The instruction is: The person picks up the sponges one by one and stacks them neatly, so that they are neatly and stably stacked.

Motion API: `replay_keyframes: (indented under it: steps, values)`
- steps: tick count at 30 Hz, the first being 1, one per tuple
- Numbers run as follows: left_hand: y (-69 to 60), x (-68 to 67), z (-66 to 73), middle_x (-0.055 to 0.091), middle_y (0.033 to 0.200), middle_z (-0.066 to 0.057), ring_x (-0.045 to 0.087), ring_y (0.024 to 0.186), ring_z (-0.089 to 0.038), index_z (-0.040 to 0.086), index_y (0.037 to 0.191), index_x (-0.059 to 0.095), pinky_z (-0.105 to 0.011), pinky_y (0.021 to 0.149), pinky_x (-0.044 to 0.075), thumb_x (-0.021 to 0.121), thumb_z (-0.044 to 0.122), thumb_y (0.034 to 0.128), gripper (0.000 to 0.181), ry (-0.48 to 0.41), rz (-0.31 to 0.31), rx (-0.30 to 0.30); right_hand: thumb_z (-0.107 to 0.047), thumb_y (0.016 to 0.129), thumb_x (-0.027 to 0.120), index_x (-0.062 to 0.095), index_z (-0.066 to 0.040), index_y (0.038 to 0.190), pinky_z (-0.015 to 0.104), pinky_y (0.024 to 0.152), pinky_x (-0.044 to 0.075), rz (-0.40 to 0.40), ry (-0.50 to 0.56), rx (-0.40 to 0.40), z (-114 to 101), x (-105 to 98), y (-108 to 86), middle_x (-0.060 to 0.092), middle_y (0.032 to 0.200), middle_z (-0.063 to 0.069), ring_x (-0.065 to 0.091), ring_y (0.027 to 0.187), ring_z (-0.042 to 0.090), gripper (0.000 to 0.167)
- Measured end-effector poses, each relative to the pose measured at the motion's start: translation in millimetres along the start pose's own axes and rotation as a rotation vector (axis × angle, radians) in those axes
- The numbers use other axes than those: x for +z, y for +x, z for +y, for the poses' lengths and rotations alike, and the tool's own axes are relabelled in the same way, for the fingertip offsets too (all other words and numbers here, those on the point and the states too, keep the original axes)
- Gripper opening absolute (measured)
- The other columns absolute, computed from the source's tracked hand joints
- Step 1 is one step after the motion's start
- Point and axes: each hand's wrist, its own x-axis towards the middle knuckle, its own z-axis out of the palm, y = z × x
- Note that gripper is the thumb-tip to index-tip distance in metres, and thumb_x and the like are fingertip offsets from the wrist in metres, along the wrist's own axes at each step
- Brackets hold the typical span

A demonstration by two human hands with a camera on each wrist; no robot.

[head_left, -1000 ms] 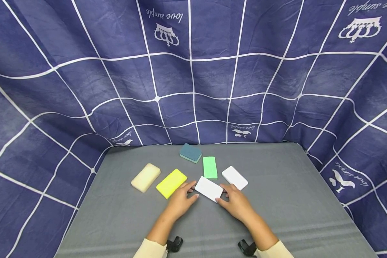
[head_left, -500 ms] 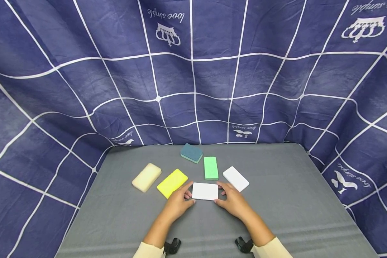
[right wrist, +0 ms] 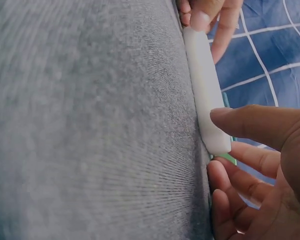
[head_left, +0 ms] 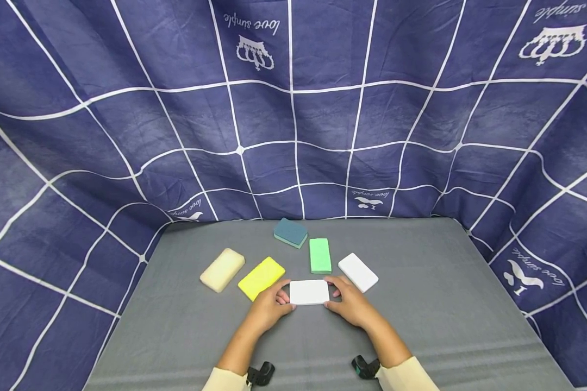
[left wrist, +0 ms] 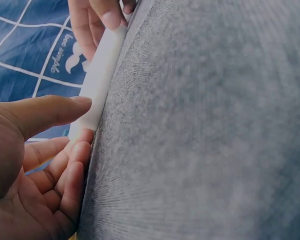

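A white rectangular sponge (head_left: 309,292) lies flat on the grey cloth, its long side running left to right. My left hand (head_left: 268,310) holds its left end, index finger at the far corner and thumb at the near one. At the opposite end my right hand (head_left: 350,305) grips in the same way. Seen from the left wrist, the white sponge (left wrist: 101,75) rests on the cloth with the left thumb (left wrist: 55,111) against its near side. From the right wrist, the right thumb (right wrist: 255,120) touches the sponge's side (right wrist: 206,85).
Behind the hands lie a yellow sponge (head_left: 261,278), a cream sponge (head_left: 222,270), a dark teal sponge (head_left: 291,232), a green sponge (head_left: 320,256) and a second white sponge (head_left: 358,272). The left fingers are close to the yellow one. A blue checked curtain (head_left: 323,119) surrounds the table (head_left: 420,282).
The white sponge between my hands has turned from a slant to lie straight across, and shifted slightly left and nearer. Both hands have followed its ends. The other sponges keep their places.
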Motion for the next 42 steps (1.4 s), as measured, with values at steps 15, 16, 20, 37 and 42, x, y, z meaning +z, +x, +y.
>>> replay_keyframes:
  steps: [15, 16, 20, 37, 42]
  values:
    - [2.9, -0.6, -2.6, 0.063, 0.083, -0.003, 0.055, 0.071, -0.009, 0.005, 0.13, 0.063, -0.019, 0.063, 0.046, 0.083, 0.008, 0.0778, 0.055, -0.071, -0.001, -0.058, -0.013, 0.085, 0.08, 0.06, -0.013, 0.137, 0.023, 0.08, 0.047, -0.064, 0.179, 0.073, 8.9, -2.3, 0.8, 0.06, 0.127, 0.008, 0.059, 0.097, 0.015, 0.056]
    - [2.8, -0.9, -2.4, 0.063, 0.083, -0.003, 0.054, 0.071, -0.009, 0.005, 0.129, 0.063, -0.019, 0.063, 0.045, 0.083, 0.007, 0.0775, 0.056, -0.072, -0.003, -0.058, -0.013, 0.085, 0.079, 0.06, -0.013, 0.137, 0.023, 0.08, 0.047, -0.063, 0.173, 0.073, 8.7, -2.0, 0.8, 0.06, 0.128, 0.007, 0.059, 0.097, 0.015, 0.056]
    - [2.0, -1.7, -2.3, 0.062, 0.082, -0.004, 0.054, 0.07, -0.009, 0.003, 0.13, 0.062, -0.02, 0.061, 0.045, 0.083, 0.005, 0.0766, 0.057, -0.066, -0.012, -0.054, -0.012, 0.085, 0.079, 0.059, -0.013, 0.138, 0.024, 0.081, 0.047, -0.062, 0.158, 0.062, 8.3, -1.4, -0.5, 0.059, 0.128, 0.007, 0.059, 0.098, 0.016, 0.056]
    - [2.2, -4.7, -3.1, 0.061, 0.08, 0.002, 0.055, 0.069, -0.007, 0.004, 0.134, 0.062, -0.02, 0.062, 0.046, 0.082, 0.012, 0.0809, 0.057, -0.026, -0.031, -0.029, -0.015, 0.084, 0.081, 0.06, -0.01, 0.137, 0.025, 0.082, 0.047, -0.032, 0.16, 0.057, 7.4, 1.4, -2.4, 0.059, 0.129, 0.008, 0.059, 0.098, 0.017, 0.057]
    - [2.0, -3.1, -2.3, 0.061, 0.08, 0.001, 0.054, 0.069, -0.007, 0.004, 0.134, 0.062, -0.02, 0.062, 0.045, 0.082, 0.011, 0.0811, 0.057, -0.028, -0.03, -0.033, -0.018, 0.084, 0.08, 0.062, -0.01, 0.136, 0.025, 0.084, 0.049, -0.013, 0.229, 0.132, 4.4, 1.5, -2.2, 0.062, 0.128, 0.007, 0.059, 0.099, 0.015, 0.055]
